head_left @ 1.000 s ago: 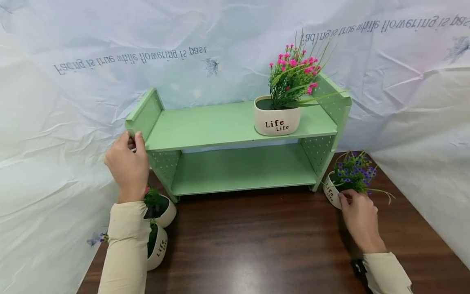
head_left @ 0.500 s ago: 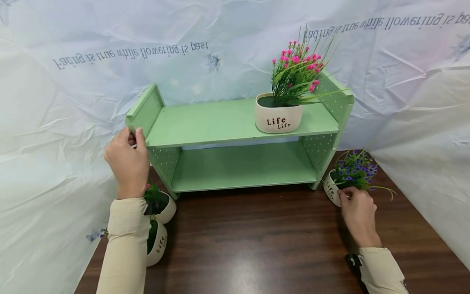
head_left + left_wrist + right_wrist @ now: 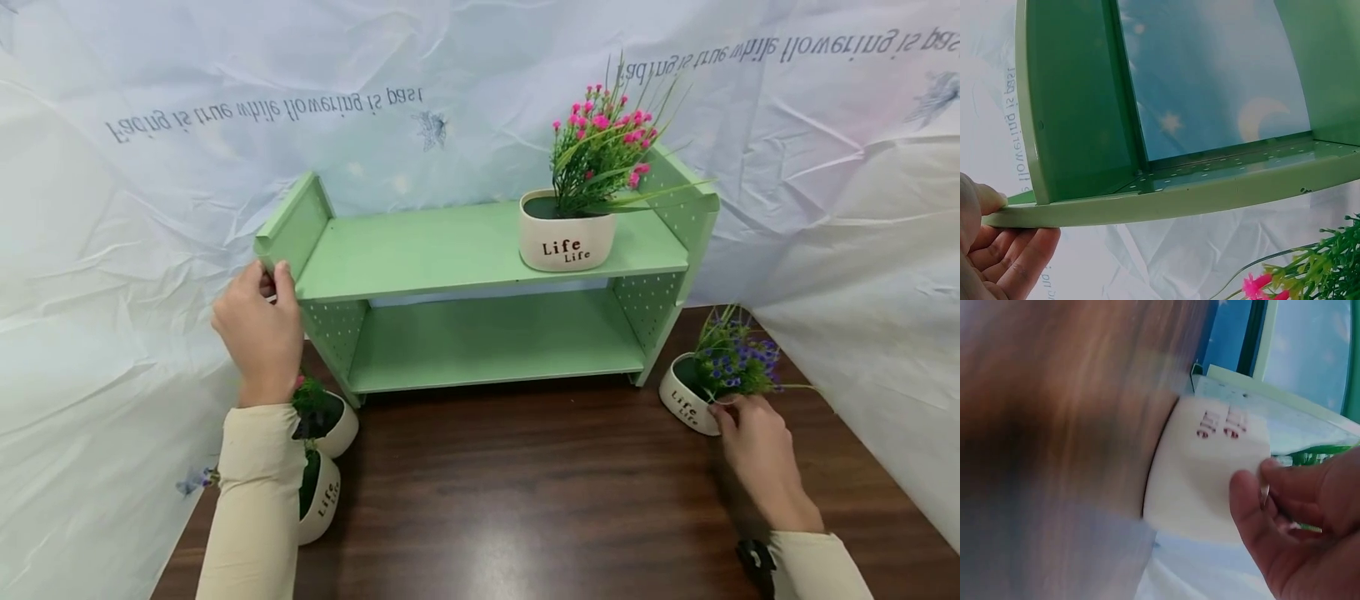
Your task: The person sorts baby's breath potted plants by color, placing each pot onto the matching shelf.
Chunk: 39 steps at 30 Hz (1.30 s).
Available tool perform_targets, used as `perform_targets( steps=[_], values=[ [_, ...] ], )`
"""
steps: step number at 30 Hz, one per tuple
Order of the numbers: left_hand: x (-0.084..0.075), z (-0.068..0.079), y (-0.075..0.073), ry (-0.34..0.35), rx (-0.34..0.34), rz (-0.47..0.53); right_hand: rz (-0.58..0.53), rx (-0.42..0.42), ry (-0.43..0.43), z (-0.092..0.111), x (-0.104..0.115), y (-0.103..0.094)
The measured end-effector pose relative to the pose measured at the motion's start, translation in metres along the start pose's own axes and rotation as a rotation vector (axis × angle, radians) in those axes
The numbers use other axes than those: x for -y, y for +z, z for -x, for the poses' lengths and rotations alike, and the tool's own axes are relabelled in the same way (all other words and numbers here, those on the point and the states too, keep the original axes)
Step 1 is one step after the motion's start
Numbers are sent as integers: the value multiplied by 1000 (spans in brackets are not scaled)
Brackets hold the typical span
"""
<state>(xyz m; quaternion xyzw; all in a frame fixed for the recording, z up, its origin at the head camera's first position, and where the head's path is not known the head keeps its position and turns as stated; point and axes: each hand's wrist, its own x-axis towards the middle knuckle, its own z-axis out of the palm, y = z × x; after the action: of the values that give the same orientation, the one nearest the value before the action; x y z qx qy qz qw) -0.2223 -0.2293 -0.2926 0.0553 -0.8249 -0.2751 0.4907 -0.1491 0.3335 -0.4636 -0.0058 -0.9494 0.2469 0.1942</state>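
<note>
My left hand [image 3: 261, 333] grips the left side panel of a green two-tier shelf [image 3: 420, 250], thumb on one face and fingers on the other, as the left wrist view shows. At the right, my right hand [image 3: 761, 454] pinches the rim of a white flowerpot [image 3: 686, 404] lettered "Life" that holds purple flowers [image 3: 742, 362]. In the right wrist view, the thumb lies outside the pot wall [image 3: 1204, 481] and the fingers reach over its edge. That pot stands on the table beside the shelf's right leg.
On the upper shelf, toward the right, stands a white pot [image 3: 566, 242] with pink flowers [image 3: 600, 137]. Two more potted plants, a rear pot [image 3: 341, 429] and a front pot [image 3: 322, 504], stand by my left forearm, partly hidden. Printed white cloth [image 3: 450, 75] hangs behind the dark wooden table [image 3: 510, 492].
The pot of purple flowers has turned, its lettered side now facing more toward me. My right hand has shifted slightly right with its rim. The left hand keeps its grip on the shelf.
</note>
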Motion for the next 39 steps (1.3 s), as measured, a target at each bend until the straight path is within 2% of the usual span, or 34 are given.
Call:
perform_targets(
  steps=[7,12,16,20,25,28,36,39],
  values=[
    [1,-2,-1,3,5,9,-1,30,-94,8,-9,-9],
    [1,-1,-2,-15,9,6,-8,127,-154,9,-13,-12],
    [1,0,-2,-13,8,4,-4,192,-202,11,-10,-13],
    [1,-1,-2,-7,8,8,-39,204,-203,13,-1,-9],
    [1,-1,-2,-11,6,5,-69,154,-175,15,13,-1],
    [0,-2,-2,-13,5,4,-41,101,-184,15,18,3],
    [2,-1,-1,-7,6,0,-9,-26,-287,15,29,3],
    [2,-1,-1,-6,5,2,-11,-35,-290,13,39,-1]
  ],
)
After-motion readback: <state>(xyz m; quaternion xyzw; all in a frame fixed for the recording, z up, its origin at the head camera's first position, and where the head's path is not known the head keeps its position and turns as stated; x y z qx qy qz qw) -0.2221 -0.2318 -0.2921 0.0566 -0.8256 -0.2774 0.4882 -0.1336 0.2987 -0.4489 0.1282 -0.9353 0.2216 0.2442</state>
